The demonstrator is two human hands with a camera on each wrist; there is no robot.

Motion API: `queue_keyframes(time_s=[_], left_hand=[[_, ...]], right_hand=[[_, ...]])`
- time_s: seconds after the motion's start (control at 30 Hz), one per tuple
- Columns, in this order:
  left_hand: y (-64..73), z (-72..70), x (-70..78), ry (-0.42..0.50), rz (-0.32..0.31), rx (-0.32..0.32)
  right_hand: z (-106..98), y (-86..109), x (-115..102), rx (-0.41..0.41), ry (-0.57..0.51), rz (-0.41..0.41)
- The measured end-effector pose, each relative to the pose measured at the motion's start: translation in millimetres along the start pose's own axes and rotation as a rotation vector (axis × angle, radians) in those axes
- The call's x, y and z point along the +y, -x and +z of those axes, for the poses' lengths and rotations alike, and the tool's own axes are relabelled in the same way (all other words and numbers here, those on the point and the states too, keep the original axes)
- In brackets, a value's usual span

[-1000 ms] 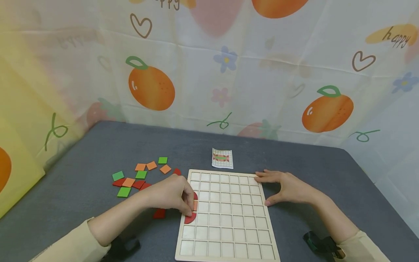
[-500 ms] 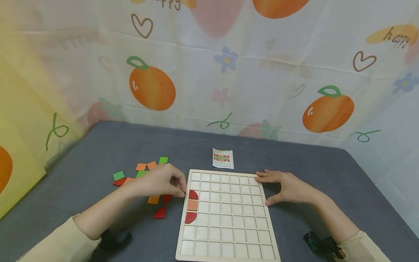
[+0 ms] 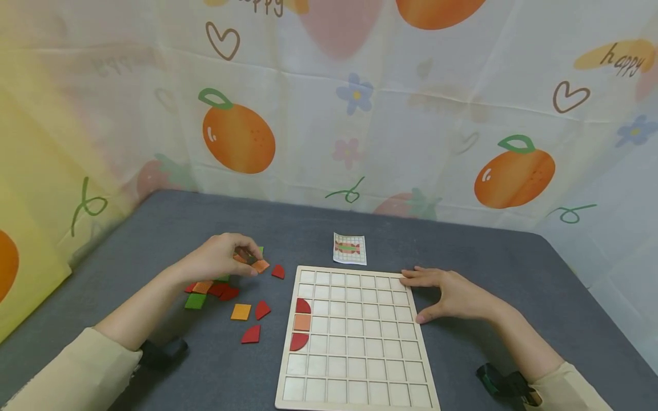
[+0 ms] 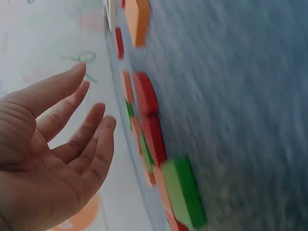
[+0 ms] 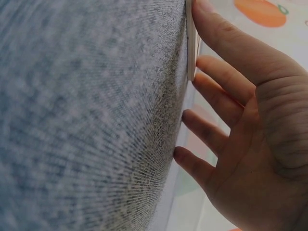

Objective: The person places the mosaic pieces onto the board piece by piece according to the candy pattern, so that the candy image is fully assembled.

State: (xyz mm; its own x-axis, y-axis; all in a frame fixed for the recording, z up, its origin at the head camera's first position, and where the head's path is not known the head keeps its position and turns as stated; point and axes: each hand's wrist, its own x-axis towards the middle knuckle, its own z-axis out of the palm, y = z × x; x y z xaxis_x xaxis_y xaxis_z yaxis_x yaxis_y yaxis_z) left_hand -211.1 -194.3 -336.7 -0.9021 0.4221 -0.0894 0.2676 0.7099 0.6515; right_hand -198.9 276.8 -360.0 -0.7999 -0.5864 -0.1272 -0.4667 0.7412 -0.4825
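Beside the board [image 3: 357,348] lie wedge-shaped tiles [image 3: 251,335] (red).

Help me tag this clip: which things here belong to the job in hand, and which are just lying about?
Seemingly for the job:
grid board, touched by the right hand
orange square and two red pieces on it
loose tiles near the left hand
picture card

Seemingly just surroundings:
printed cloth
dark table

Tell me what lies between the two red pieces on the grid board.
An orange square lies between the far red piece and the near red piece, in the leftmost column of the grid board. The head view shows it.
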Motion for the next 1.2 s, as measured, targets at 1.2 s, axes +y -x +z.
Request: queue_keyframes(time_s=[1.2], left_hand=[[39.8,-60.2,-98.6,0.099,-0.066,-0.249]], right_hand=[[-0.9,-0.5,0.1,-0.005,0.000,0.006]])
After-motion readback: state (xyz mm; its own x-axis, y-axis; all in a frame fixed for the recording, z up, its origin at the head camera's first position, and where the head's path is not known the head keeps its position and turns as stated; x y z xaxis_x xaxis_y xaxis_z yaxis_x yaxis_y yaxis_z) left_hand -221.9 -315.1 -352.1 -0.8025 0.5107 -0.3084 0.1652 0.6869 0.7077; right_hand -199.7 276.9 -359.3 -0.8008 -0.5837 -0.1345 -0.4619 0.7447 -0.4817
